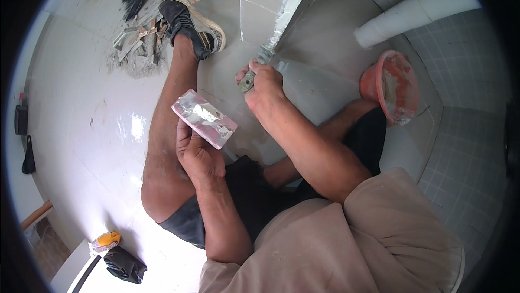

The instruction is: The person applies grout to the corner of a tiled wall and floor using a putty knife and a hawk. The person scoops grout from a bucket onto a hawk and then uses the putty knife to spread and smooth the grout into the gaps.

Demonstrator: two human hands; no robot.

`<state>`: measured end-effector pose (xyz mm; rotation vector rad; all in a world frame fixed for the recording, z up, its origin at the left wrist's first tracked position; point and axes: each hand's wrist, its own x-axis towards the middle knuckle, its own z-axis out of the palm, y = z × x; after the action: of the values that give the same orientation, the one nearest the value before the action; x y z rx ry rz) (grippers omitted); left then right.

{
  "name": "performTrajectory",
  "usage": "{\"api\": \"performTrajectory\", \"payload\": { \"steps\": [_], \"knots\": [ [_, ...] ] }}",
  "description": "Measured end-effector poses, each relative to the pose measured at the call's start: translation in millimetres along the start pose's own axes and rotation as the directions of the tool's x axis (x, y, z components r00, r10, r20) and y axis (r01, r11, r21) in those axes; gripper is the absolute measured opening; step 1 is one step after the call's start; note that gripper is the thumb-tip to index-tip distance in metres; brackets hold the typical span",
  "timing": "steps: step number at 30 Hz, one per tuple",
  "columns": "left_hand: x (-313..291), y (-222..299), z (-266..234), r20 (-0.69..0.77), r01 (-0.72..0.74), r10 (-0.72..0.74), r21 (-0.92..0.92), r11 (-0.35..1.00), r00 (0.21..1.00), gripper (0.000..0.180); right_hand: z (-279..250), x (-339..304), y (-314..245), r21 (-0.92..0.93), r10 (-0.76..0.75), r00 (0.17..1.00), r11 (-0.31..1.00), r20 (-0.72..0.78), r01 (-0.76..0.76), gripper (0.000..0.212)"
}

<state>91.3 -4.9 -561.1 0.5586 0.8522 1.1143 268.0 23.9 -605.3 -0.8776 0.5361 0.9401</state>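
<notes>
Pink plate [201, 122], white paste [207, 112] on its face, held up above the floor [122, 98]; left hand [198, 155] grips it from beneath, fingers partly hidden. Right hand [265, 82] closed round a crusted hand tool [248, 80], its far end at the white-coated edge of a tiled panel [262, 6]; contact unclear. Red bucket [372, 79] near the floor's right edge. Rubble [143, 44] toward the floor's far left corner, beside a black shoe [184, 22]. Beyond: blue-handled brush [135, 1].
</notes>
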Motion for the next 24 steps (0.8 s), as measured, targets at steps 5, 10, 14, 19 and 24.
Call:
{"api": "performTrajectory", "payload": {
  "steps": [5,10,14,19,24],
  "knots": [
    [0,0,-4,-0.005,0.017,-0.017,-0.010,1.000,1.000,0.036,6,-33,-17,-0.009,-0.003,0.995,1.000,0.104,0.004,0.007],
    [1,-5,2,0.005,0.027,-0.027,-0.013,1.000,1.000,0.037,18,-59,-38,0.027,0.009,0.988,1.000,0.156,-0.013,0.006],
    [0,-6,2,0.002,0.028,-0.028,-0.028,0.999,1.000,0.038,20,-88,-48,0.001,-0.012,0.970,1.000,0.242,0.012,0.006],
    [0,-2,-2,-0.018,-0.002,0.001,-0.040,0.999,1.000,0.039,-28,-113,-53,-0.315,-0.038,0.952,0.939,0.303,0.138,0.017],
    [2,-9,6,0.027,0.020,-0.020,-0.009,1.000,0.999,0.042,-111,-36,-55,-0.910,-0.094,0.943,0.247,0.319,0.332,0.048]
  ]
}}
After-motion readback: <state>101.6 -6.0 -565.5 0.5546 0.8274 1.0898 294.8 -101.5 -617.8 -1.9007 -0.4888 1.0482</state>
